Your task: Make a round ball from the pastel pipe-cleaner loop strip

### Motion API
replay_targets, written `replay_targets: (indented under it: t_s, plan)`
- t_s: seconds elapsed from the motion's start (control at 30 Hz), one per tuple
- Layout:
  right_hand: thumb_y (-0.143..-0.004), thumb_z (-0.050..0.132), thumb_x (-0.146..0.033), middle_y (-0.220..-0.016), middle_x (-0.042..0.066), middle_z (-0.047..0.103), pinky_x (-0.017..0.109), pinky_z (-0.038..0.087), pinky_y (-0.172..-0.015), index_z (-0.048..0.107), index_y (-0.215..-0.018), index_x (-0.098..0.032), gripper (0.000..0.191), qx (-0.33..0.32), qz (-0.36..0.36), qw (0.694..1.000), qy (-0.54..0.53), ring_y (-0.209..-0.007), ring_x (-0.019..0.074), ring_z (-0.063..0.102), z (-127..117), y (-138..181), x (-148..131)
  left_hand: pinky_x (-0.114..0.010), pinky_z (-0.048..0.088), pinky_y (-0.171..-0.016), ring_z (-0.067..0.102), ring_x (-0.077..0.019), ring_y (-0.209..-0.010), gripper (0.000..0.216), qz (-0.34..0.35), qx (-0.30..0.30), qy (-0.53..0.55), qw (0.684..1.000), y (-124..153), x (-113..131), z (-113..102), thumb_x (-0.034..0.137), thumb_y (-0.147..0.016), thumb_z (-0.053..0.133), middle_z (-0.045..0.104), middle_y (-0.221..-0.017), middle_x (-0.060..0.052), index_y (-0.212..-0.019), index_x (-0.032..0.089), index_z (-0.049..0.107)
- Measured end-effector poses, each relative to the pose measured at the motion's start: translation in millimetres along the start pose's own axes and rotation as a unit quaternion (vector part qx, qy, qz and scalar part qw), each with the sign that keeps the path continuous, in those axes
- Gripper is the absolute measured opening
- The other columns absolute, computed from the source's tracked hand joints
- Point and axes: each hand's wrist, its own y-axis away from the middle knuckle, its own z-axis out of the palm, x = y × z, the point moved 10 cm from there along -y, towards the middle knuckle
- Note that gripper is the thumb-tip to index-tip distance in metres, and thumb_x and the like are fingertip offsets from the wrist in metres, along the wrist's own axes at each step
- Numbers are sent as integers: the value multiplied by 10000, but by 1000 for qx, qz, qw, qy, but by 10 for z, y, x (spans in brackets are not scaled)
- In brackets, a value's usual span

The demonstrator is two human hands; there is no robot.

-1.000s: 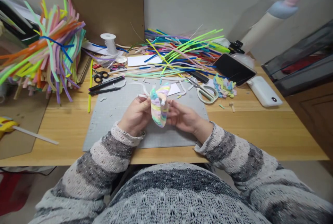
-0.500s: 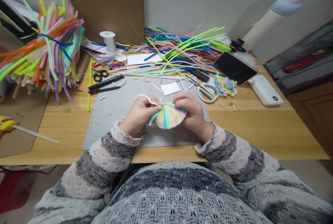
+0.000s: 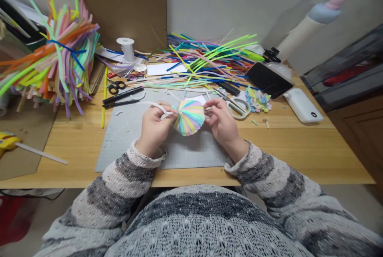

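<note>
A fan-shaped bundle of pastel pipe cleaners [image 3: 189, 117] is held between both hands above the grey cutting mat [image 3: 125, 137]. My left hand [image 3: 154, 127] is closed, pinching a white pipe cleaner [image 3: 155, 105] at the bundle's left side. My right hand [image 3: 223, 123] is closed, pinching the bundle's right side. A small white card [image 3: 199, 98] lies on the mat just behind the bundle.
Green-handled scissors [image 3: 237, 107] lie to the right of my right hand. Black scissors [image 3: 116, 86], black pens [image 3: 122, 96], a white spool [image 3: 127, 48], loose pipe cleaners [image 3: 206, 59], a big bunch of them [image 3: 50, 63], a phone [image 3: 268, 78] and a white power bank [image 3: 303, 104] crowd the desk.
The bundle went from a folded roll to a spread fan, and both hands lifted it slightly farther from me. My right hand shifted from above it to its right side.
</note>
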Motion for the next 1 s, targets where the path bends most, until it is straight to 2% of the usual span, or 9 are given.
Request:
replay_targets:
  t_s: [0.1, 0.23, 0.4, 0.53, 0.67, 0.8, 0.9, 0.97, 1.0]
  plan:
    - [-835, 570, -536, -913, 67, 666, 391, 557, -723, 629, -943, -198, 361, -115, 237, 958, -115, -826, 221, 647, 300, 110, 402, -355, 494, -859, 619, -161, -792, 78, 103, -76, -78, 989, 52, 228, 141, 133, -752, 661, 655, -788, -21, -713, 190, 697]
    - [-683, 790, -338, -960, 60, 736, 393, 544, -894, 686, -958, -182, 332, -163, 243, 941, -167, -953, 230, 673, 476, 196, 380, -408, 430, -1034, 628, -170, -843, 132, 157, -138, -98, 973, 147, 369, 266, 143, -802, 628, 669, -832, -22, -753, 224, 720]
    - [-715, 798, -346, -1027, 19, 759, 437, 478, -1041, 742, -971, -242, 282, -117, 129, 976, -130, -1004, 202, 685, 467, 226, 354, -372, 450, -905, 578, -208, -876, 59, 74, -10, -100, 992, 82, 277, 27, 188, -722, 728, 635, -817, -27, -688, 232, 710]
    - [-819, 720, -329, -1111, 7, 748, 470, 460, -1071, 752, -1028, -303, 214, -104, -7, 995, 2, -1072, 199, 677, 458, 291, 159, -323, 446, -863, 563, -172, -824, 104, -50, 43, 70, 995, 91, -7, 2, 209, -662, 771, 596, -775, 0, -670, 207, 667]
    - [-908, 543, -185, -1362, 24, 620, 495, 394, -1133, 672, -1227, -324, 371, -183, -209, 944, 179, -1306, 211, 541, 588, 399, -289, -308, 477, -813, 596, -156, -794, 233, -237, -44, 295, 925, 208, -377, 403, 291, -621, 819, 636, -765, -9, -734, 175, 651]
    - [-841, 483, -50, -1440, 18, 549, 575, 152, -1218, 608, -1298, -344, 557, -205, -298, 883, 298, -1427, 223, 388, 606, 437, -421, -323, 500, -832, 639, -188, -899, 259, -285, -121, 367, 877, 255, -382, 591, 302, -637, 826, 678, -819, -33, -786, 178, 654]
    - [-814, 525, -98, -1447, 34, 517, 548, 286, -1179, 565, -1300, -332, 541, -103, -232, 946, 201, -1388, 227, 430, 318, 262, -342, -297, 500, -797, 621, -150, -813, 269, -262, -84, 363, 890, 191, -342, 433, 299, -625, 855, 658, -793, -6, -754, 182, 650]
    - [-857, 531, -204, -1307, 57, 600, 472, 510, -1000, 561, -1235, -303, 391, -61, -98, 991, 71, -1201, 218, 588, 148, 128, -72, -268, 486, -748, 579, -117, -731, 276, -224, -63, 345, 909, 146, -270, 322, 296, -599, 879, 626, -758, 15, -710, 186, 652]
    - [-892, 517, -285, -1185, 65, 651, 434, 573, -875, 575, -1172, -277, 287, -84, -10, 996, 11, -1057, 212, 653, 176, 103, 114, -259, 478, -731, 562, -109, -712, 269, -198, -61, 331, 921, 129, -217, 287, 294, -594, 885, 609, -744, 20, -686, 188, 655]
